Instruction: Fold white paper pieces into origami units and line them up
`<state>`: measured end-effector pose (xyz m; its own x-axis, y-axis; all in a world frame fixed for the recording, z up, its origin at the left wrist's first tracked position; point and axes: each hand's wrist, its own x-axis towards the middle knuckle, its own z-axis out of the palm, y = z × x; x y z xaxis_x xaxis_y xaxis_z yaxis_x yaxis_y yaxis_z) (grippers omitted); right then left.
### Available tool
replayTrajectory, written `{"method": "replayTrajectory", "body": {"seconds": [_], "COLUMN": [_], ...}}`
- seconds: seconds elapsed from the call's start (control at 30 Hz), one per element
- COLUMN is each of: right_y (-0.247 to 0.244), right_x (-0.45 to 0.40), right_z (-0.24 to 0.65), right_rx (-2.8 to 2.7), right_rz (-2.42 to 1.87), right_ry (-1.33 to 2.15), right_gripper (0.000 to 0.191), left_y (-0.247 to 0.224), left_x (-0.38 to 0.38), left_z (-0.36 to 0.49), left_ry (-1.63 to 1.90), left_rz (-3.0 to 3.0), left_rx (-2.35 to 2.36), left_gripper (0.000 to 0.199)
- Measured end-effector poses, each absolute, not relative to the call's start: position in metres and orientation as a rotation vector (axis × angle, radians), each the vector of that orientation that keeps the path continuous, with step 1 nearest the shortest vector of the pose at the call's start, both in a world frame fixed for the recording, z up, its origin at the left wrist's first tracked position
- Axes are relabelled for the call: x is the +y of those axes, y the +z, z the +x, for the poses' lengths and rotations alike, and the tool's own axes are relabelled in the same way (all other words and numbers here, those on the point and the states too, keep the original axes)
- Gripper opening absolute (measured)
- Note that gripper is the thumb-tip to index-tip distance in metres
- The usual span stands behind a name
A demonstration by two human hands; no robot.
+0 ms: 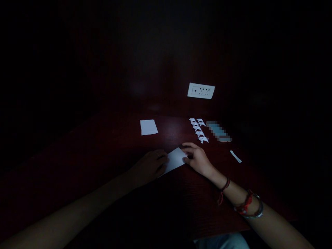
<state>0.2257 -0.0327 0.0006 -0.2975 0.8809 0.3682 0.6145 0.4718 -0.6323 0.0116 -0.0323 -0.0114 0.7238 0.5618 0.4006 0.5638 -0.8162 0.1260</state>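
A sheet of white paper (175,160) lies at a slant between my two hands, low over the dark red table. My left hand (153,164), in shadow and wearing a ring, has its fingers on the paper's left end. At the right corner, the thumb and fingers of my right hand (197,158) close on the paper's edge. Beyond my hands is a small stack of white paper sheets (148,127). Several small folded paper pieces (197,130) stand in two rows past my right hand.
A blurred-out flat object, perhaps a phone (219,131), lies right of the folded pieces. Nearer to me is a narrow pale strip (236,156). A white wall socket (201,90) is set above the table's back. The table (116,138) fades into darkness at both sides.
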Motion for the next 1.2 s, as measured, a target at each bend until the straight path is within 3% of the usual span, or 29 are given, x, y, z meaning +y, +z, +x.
{"method": "replayTrajectory", "body": {"seconds": [0.33,0.8,1.2], "right_y": [0.01,0.01,0.01], "right_x": [-0.039,-0.04,-0.04], "right_z": [0.236,0.237,0.237], "right_rx": [-2.533,-2.719,-2.727], "right_rz": [-0.841,-0.804,-0.797], "right_ry": [0.348,0.059,0.052], "right_gripper": [0.04,0.03,0.028], "left_y": [-0.015,-0.016,-0.018], "left_x": [-0.033,-0.033,-0.033], "left_z": [0.009,0.01,0.01], "left_ry": [-0.685,-0.621,-0.542], "left_rz": [-2.881,-2.909,-2.901], "left_rx": [-0.941,-0.954,-1.006], "left_gripper": [0.024,0.031,0.033]}}
